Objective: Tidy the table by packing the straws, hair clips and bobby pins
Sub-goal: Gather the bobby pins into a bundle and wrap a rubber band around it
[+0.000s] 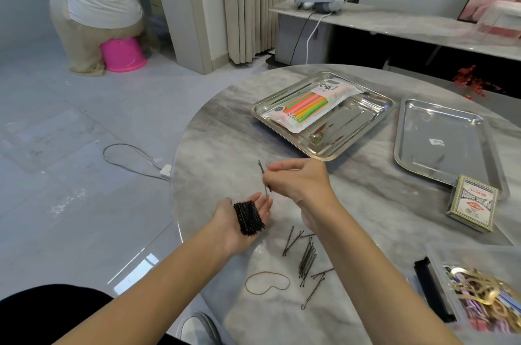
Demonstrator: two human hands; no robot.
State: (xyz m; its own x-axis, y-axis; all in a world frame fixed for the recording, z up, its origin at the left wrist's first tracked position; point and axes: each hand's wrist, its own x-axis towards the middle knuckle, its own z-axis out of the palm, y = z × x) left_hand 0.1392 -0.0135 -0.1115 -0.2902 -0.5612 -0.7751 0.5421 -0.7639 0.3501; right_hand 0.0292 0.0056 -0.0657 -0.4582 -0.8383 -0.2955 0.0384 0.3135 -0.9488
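Rubber band + loose bobby pins nearest | L hand flat, palm-up, cradles pin stack, aligned for bundling | R hand pinches 1 bobby pin to add | straws alrdy in tray

clear box at table right edge chopped off by frame's right and bottom, so hair clips inside only partly seen. near corner of right tray hidden behind card box. print on straw pack too blurry to read. small dark bits by left tray front rim, can't tell what. bobby pin partly behind right hand fingers.
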